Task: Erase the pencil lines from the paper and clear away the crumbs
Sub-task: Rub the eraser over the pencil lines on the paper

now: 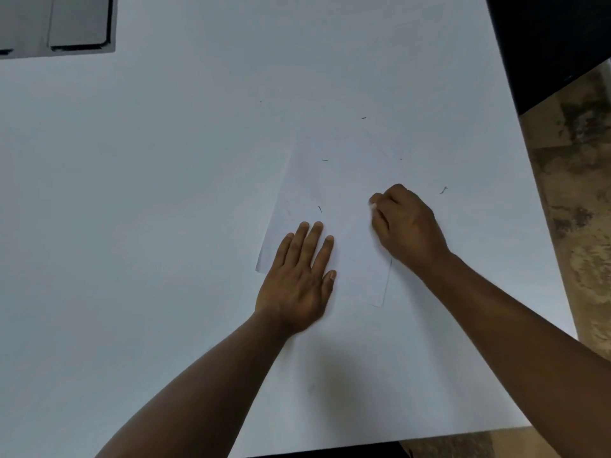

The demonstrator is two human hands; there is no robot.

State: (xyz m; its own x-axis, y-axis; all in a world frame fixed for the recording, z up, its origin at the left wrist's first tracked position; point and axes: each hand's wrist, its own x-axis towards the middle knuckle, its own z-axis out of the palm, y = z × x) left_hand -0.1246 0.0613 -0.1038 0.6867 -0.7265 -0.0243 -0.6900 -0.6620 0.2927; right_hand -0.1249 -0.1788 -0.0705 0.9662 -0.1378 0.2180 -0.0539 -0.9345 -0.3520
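A white sheet of paper (340, 193) lies on the white table (148, 193), with faint pencil traces on it. My left hand (299, 276) lies flat with straight fingers on the paper's near left part. My right hand (405, 223) is curled over the paper's right side and pinches a small white eraser (373, 206) whose tip just shows at the fingertips. Dark eraser crumbs lie on the paper, one (319, 209) just beyond my left fingers and another (325, 160) farther up. More crumbs (443, 190) lie on the table to the right.
A grey panel with dark edges (79, 23) sits at the table's far left corner. The table's right edge (529, 193) runs diagonally, with a mottled brown floor (582, 193) beyond it. A dark object (549, 38) fills the top right.
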